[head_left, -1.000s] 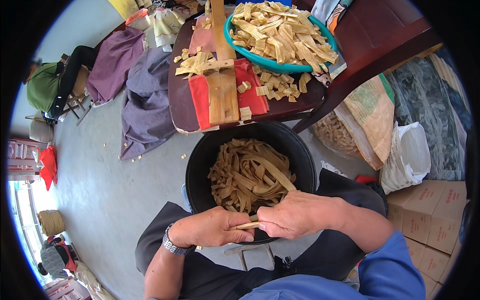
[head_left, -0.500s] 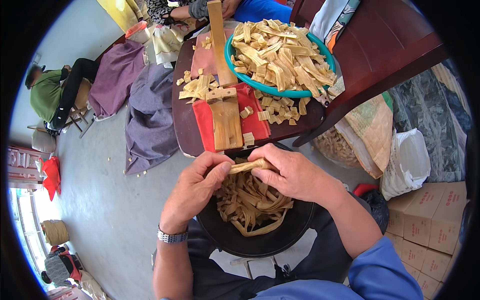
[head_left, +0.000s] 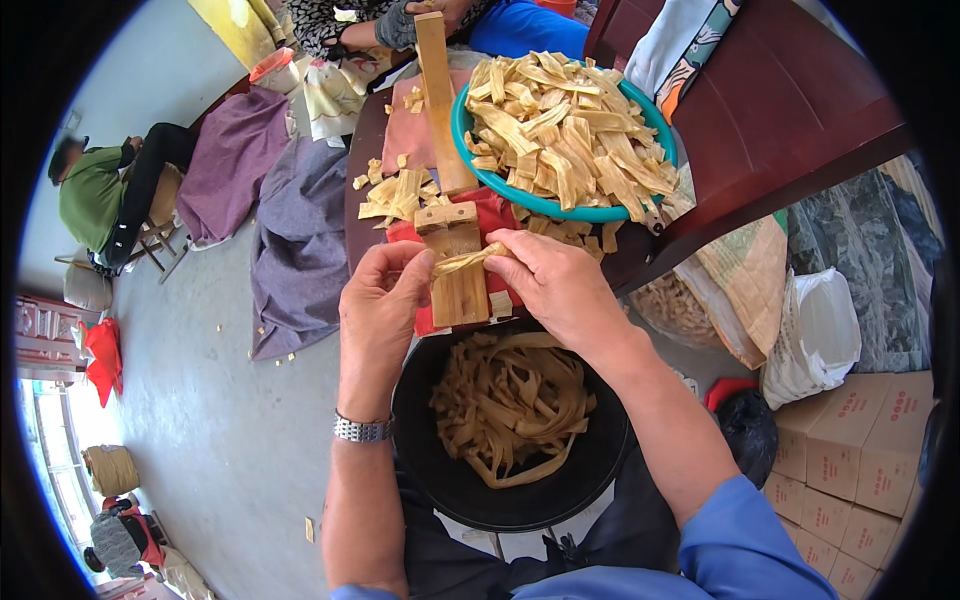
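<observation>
A twisted yellowish dried strip point(head_left: 458, 263) is stretched between my two hands, just above a bamboo board point(head_left: 459, 299) with a raised block at its far end. My left hand point(head_left: 384, 290) pinches one end between thumb and fingers. My right hand point(head_left: 546, 280) grips the other end. Below them, a black basin point(head_left: 520, 510) on my lap holds a tangle of long, limp brownish strips point(head_left: 515, 405). The board lies on a red cloth point(head_left: 505, 212) on a dark red chair seat. From its far end a longer wooden bar point(head_left: 440, 110) stands tilted away.
A teal basin point(head_left: 668, 140) heaped with dried strips stands on the seat, with cut pieces point(head_left: 405, 195) lying left of the board. The dark red chair back point(head_left: 780, 100) rises to the right. Cardboard boxes point(head_left: 850, 440) are stacked at the lower right. Another person's gloved hand point(head_left: 397, 25) shows at the top.
Both hands have moved forward from above the black basin to the bamboo board, carrying the twisted strip. The tangled strips in the basin are now less covered.
</observation>
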